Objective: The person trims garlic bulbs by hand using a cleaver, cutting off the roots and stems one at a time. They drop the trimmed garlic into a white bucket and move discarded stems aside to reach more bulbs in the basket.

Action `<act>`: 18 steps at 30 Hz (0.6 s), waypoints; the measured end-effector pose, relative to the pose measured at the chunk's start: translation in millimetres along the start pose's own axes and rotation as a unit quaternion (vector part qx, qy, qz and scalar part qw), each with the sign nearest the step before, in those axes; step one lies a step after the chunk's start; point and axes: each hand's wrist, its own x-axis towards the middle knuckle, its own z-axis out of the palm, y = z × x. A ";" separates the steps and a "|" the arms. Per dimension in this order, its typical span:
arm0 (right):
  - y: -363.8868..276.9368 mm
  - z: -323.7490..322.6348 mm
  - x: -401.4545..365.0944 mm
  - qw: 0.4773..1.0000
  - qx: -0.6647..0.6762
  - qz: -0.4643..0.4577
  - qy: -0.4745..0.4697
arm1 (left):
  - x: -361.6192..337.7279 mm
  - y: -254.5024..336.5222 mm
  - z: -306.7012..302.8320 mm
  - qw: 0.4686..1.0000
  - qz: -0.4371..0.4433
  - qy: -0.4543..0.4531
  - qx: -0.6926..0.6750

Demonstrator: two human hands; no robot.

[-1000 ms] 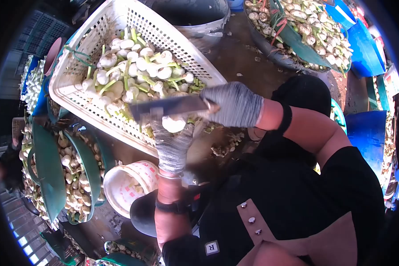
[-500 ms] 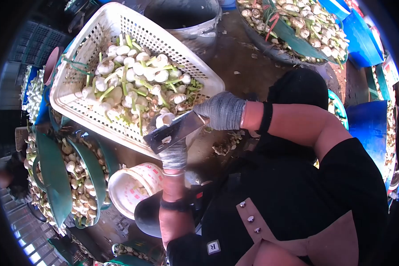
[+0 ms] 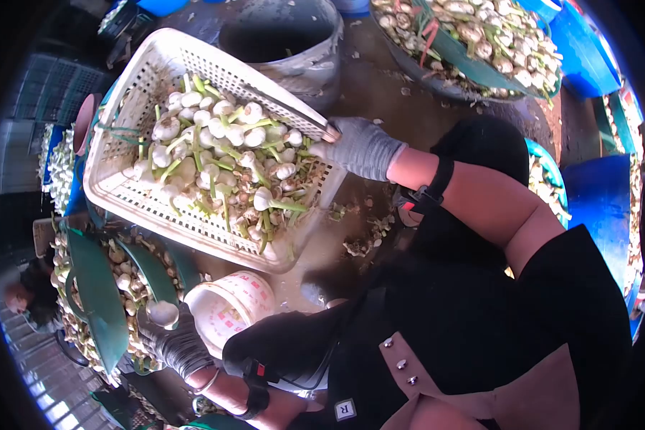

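My right hand (image 3: 365, 148), in a grey knit glove, grips a knife (image 3: 287, 111) by its wooden handle. Its dark blade, seen nearly edge-on, lies over the rim of the white perforated crate (image 3: 215, 240). That crate holds garlic bulbs with cut green stems (image 3: 222, 129), one of them with its stem pointing right near the front. At lower left, my gloved left hand (image 3: 175, 347) has its fingers around a pale garlic bulb (image 3: 163, 313), beside a green tub (image 3: 99, 308) of garlic. Part of the left fingers is hard to make out.
A white bucket with red print (image 3: 247, 297) stands between my left hand and the crate. Behind the crate is a large grey tub (image 3: 301, 72). More garlic fills a basin (image 3: 494, 43) at upper right, near blue barrels (image 3: 598, 208). Another person (image 3: 36, 297) is at far left.
My left hand has moved from under the knife beside the crate, down and left to the green tub with a bulb. My right hand has lifted slightly and turned the blade edge-on.
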 end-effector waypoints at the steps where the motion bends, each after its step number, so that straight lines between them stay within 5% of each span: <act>1: -3.9 0.3 -1.0 0.998 0.069 -0.014 0.005 | 6.1 -3.3 0.1 0.996 0.029 0.005 0.090; 3: -7.1 9.4 3.8 0.964 0.263 -0.042 0.000 | 16.2 24.4 29.2 0.952 -0.027 -0.130 -0.274; 4: -23.7 -0.3 -1.4 0.985 0.167 -0.042 0.010 | 20.1 45.4 56.2 0.921 -0.005 -0.189 -0.340; 5: -14.4 7.6 2.5 0.840 0.527 -0.097 -0.086 | 22.2 89.8 53.6 0.956 0.084 -0.193 -0.203; 6: -16.1 6.9 2.5 0.840 0.527 -0.096 -0.084 | 20.0 115.0 83.1 0.917 0.057 -0.262 -0.295; 8: -21.4 5.8 0.6 0.974 0.169 -0.144 0.049 | 16.0 160.7 156.6 0.913 0.093 -0.305 -0.253; 9: -16.4 8.5 3.5 0.974 0.169 -0.141 0.049 | 8.4 177.1 195.4 0.928 0.119 -0.292 -0.198; 11: -4.7 16.0 8.6 0.904 0.425 -0.048 -0.025 | 16.8 222.5 218.0 0.901 0.138 -0.412 -0.003; 12: -12.3 6.3 3.8 0.985 0.134 -0.102 0.048 | 3.5 223.5 263.8 0.923 0.150 -0.353 0.034; 13: -17.5 1.8 2.7 0.985 0.130 -0.102 0.047 | -12.6 222.6 307.4 0.941 0.160 -0.291 0.070; 16: -27.1 -14.0 3.9 0.990 0.136 0.022 -0.011 | -8.8 257.8 265.2 0.916 0.079 -0.376 0.118; 18: -23.0 -14.1 1.8 0.989 0.133 -0.054 0.029 | -6.0 257.0 259.5 0.911 0.084 -0.392 0.097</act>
